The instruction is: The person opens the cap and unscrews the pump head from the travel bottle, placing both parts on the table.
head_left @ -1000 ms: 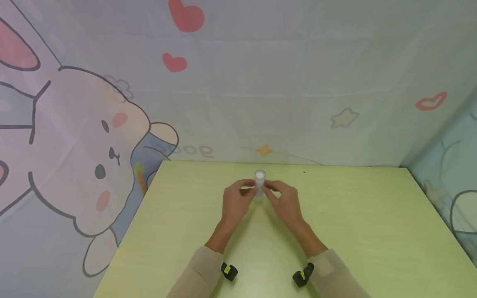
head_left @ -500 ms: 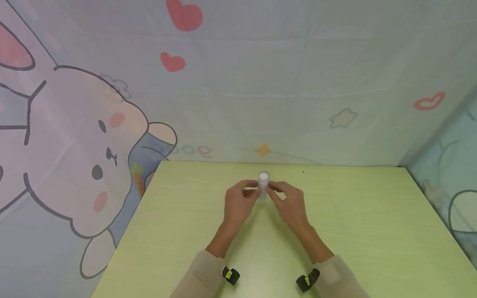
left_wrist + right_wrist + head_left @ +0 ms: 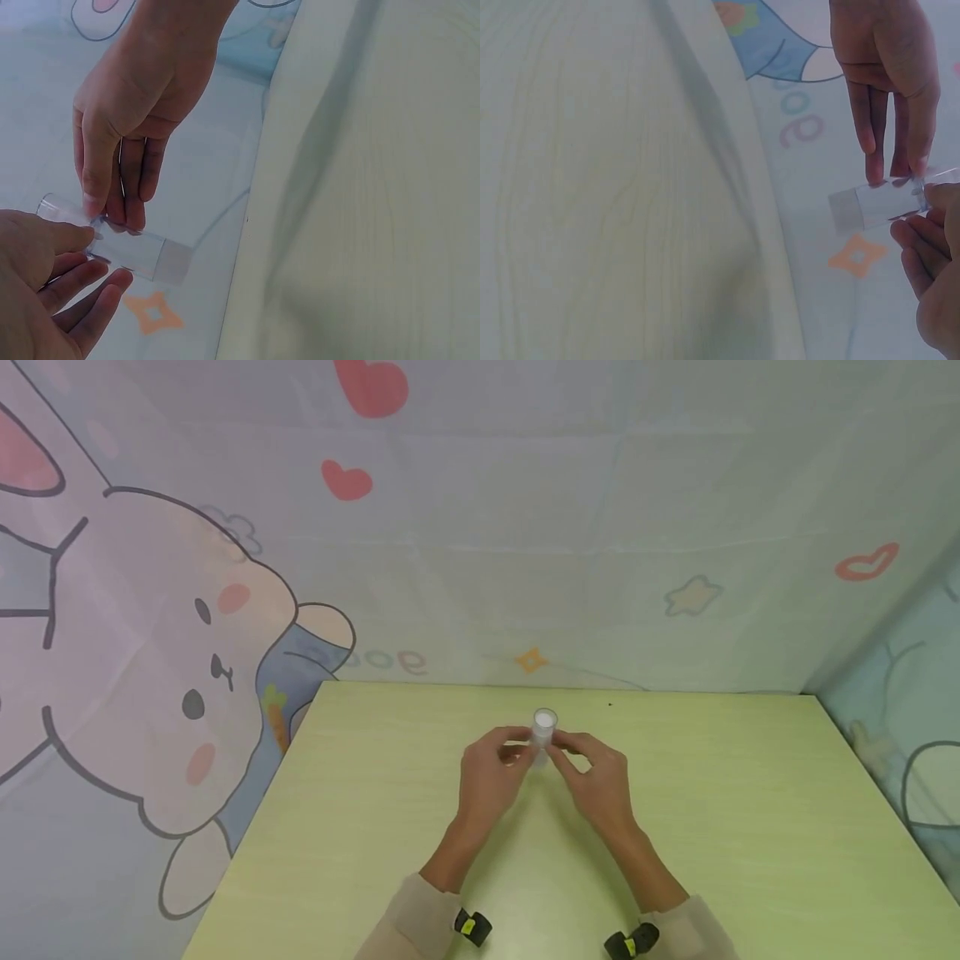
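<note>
Between both hands stands a clear cylindrical tube [image 3: 543,733], its round top showing white inside in the head view. One end of the tube [image 3: 139,251] looks frosted in the left wrist view, and fingertips cover part of its middle. My left hand [image 3: 487,777] pinches it from the left with thumb and fingers. From the other side, my right hand [image 3: 600,781] pinches it at about the same height. The right wrist view has the tube [image 3: 885,204] held against the backdrop, with the right thumb across it. What the tube is exactly, I cannot tell.
A pale yellow-green table [image 3: 750,827] spreads beneath the hands, its back edge just beyond them. Behind it hangs a cloth backdrop [image 3: 525,527] printed with a rabbit, hearts and stars. A tiny dark speck [image 3: 611,704] lies near the back edge.
Both hands have shifted a little to the right and slightly toward me, carrying the tube along. Their pinch on it looks the same.
</note>
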{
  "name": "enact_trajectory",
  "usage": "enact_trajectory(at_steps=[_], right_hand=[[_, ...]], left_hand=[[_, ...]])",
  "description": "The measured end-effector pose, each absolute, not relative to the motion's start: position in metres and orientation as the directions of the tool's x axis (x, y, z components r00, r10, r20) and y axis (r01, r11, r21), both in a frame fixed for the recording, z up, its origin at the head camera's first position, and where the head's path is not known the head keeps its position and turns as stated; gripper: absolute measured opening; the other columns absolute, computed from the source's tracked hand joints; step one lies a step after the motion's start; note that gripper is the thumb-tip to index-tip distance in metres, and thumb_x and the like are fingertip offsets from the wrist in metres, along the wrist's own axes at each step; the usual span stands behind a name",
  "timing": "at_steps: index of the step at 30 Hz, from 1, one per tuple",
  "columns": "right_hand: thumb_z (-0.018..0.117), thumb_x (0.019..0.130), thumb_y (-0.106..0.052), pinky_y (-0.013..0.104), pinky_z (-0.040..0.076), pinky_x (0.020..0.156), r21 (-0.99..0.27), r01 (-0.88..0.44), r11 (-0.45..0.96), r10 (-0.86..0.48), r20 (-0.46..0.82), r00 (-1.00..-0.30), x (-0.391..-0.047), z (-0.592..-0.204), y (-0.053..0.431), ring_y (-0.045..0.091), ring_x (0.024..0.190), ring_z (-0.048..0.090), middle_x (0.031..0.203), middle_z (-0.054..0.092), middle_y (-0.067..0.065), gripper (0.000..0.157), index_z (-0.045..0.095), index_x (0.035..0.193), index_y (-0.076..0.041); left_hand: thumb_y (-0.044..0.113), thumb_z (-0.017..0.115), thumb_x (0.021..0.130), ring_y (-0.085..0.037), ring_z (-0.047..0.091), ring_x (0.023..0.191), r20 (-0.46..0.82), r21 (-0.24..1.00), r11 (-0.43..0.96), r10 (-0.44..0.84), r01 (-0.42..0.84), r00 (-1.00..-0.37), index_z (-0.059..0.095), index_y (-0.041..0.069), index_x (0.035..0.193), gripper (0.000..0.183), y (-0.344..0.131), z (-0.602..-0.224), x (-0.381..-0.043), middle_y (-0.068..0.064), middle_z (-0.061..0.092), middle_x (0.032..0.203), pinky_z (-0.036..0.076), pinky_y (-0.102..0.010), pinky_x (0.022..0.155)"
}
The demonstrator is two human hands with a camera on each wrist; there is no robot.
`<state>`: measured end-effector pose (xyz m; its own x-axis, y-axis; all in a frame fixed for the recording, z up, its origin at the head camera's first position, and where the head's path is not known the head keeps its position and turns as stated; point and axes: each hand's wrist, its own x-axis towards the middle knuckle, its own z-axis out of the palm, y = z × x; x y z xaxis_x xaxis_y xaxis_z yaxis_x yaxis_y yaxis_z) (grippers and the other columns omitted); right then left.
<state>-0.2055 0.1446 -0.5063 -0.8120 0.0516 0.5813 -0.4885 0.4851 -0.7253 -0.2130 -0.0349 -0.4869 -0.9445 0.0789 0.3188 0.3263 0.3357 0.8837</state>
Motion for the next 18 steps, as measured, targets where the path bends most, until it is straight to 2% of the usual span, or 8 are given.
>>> enact_trajectory(at_steps=[5, 12, 18], right_hand=[[0.085, 0.092, -0.011, 0.032, 0.061, 0.087, -0.724, -0.495, 0.48, 0.05, 0.587, -0.808, -0.199, -0.506, 0.146, 0.023, 0.097, 0.076, 0.106, 0.08, -0.001, 0.022, 0.082, 0.113, -0.01], [0.084, 0.093, -0.011, 0.02, 0.056, 0.09, -0.749, -0.473, 0.464, 0.042, 0.553, -0.832, -0.19, -0.506, 0.148, 0.02, 0.101, 0.075, 0.109, 0.08, -0.003, 0.022, 0.082, 0.115, -0.012], [0.084, 0.092, -0.009, 0.016, 0.055, 0.09, -0.751, -0.48, 0.453, 0.033, 0.553, -0.833, -0.186, -0.512, 0.149, 0.021, 0.1, 0.075, 0.107, 0.08, -0.002, 0.022, 0.081, 0.114, -0.01]], left_hand=[[0.025, 0.08, 0.098, -0.014, 0.077, 0.097, 0.311, 0.887, 0.333, 0.082, 0.32, -0.947, 0.078, 0.015, 0.12, 0.024, -0.034, -0.487, -0.209, 0.002, 0.077, 0.121, 0.063, -0.028, 0.084], [0.024, 0.08, 0.098, -0.013, 0.077, 0.097, 0.301, 0.896, 0.317, 0.077, 0.31, -0.95, 0.078, 0.015, 0.119, 0.023, -0.033, -0.491, -0.202, 0.003, 0.077, 0.12, 0.063, -0.028, 0.085], [0.024, 0.08, 0.098, -0.015, 0.077, 0.098, 0.296, 0.897, 0.319, 0.077, 0.305, -0.952, 0.078, 0.015, 0.12, 0.024, -0.031, -0.499, -0.198, 0.003, 0.077, 0.12, 0.063, -0.028, 0.085]])
